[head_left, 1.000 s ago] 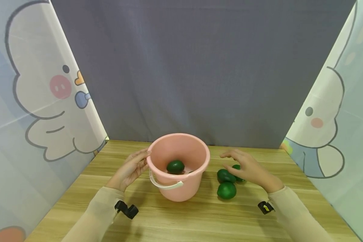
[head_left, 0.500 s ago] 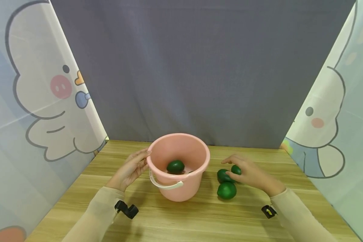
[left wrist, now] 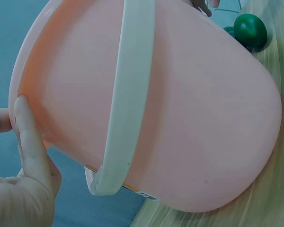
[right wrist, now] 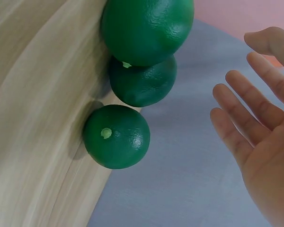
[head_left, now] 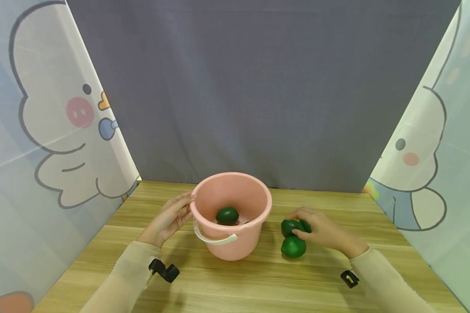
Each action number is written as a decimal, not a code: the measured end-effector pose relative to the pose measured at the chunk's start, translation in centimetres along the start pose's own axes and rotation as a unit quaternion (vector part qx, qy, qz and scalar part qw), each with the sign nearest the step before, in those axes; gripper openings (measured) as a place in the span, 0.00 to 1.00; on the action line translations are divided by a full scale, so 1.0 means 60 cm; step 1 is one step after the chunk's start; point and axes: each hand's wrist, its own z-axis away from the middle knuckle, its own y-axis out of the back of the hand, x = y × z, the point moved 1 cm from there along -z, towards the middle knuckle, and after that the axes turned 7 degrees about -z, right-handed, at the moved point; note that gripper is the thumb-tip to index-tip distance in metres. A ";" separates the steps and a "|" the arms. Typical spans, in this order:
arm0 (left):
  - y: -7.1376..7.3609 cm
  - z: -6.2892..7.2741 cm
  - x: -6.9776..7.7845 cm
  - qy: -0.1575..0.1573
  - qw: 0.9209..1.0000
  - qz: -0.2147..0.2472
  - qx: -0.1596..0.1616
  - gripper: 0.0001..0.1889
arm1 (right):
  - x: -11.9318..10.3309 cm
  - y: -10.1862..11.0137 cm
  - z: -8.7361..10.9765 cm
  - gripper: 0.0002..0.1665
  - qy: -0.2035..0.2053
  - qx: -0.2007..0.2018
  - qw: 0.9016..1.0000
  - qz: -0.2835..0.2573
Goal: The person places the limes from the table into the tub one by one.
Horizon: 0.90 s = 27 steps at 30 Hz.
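Observation:
A pink bucket with a white handle stands upright on the table. My left hand pinches its rim on the left side, thumb and fingers on either side of the edge, as the left wrist view shows. Inside the bucket lies a green lime; a sliver of something dark shows beside it. To the bucket's right, three limes sit close together: a front lime, a middle lime and a back lime, partly hidden. Over them hovers my right hand, fingers spread and holding nothing.
The wood-grain table ends at a grey curtain behind the bucket. Cartoon-printed cloths hang at both sides. Each wrist carries a small black camera mount.
My right hand has come down toward the limes, its thumb and fingertips now near the middle one. The left hand and the bucket have stayed in place.

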 end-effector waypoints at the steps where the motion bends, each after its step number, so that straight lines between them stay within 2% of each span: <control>1: 0.000 0.000 0.000 0.000 1.000 0.000 0.000 0.21 | 0.000 -0.001 0.001 0.20 -0.003 -0.003 1.000 -0.001; 9: 0.000 -0.001 0.000 0.001 1.000 -0.003 -0.004 0.23 | 0.001 -0.003 0.005 0.19 -0.006 -0.010 1.000 -0.006; 17: 0.000 0.000 0.000 -0.004 1.000 -0.006 -0.010 0.23 | -0.004 -0.006 0.014 0.20 -0.053 -0.063 0.996 -0.026; 27: 0.000 -0.001 0.000 -0.006 1.000 -0.012 -0.008 0.24 | -0.003 -0.010 0.021 0.21 -0.053 -0.069 0.996 -0.032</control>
